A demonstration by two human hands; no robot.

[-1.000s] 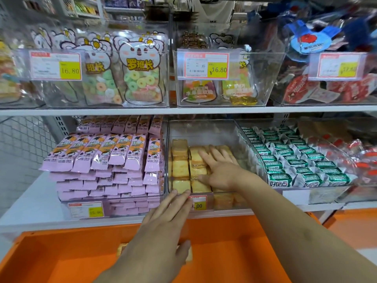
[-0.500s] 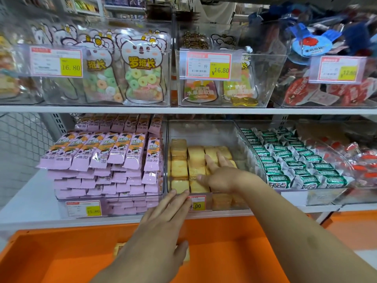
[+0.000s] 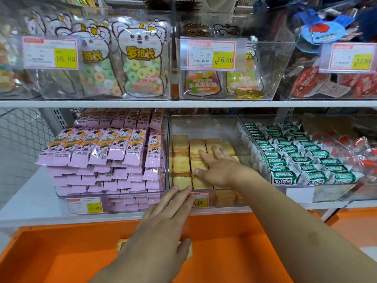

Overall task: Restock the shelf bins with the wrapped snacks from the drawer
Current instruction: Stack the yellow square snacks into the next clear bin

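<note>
Shop shelving, white shelf (image 3: 30, 193) | right hand (image 3: 220, 170) flat, fingers straight, on wrapped biscuits (image 3: 180, 165) in clear middle bin (image 3: 204, 123) | left hand (image 3: 161, 227) relaxed, holding nothing, over near orange drawer (image 3: 61, 252)

Right hand (image 3: 218, 170) flat on biscuits (image 3: 181, 166)

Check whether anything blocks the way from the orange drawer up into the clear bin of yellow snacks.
Partly. The left hand hovers flat over the orange drawer, covering a wrapped snack there. The right hand lies on the yellow snacks inside the clear bin. The bin's top is open.
</note>
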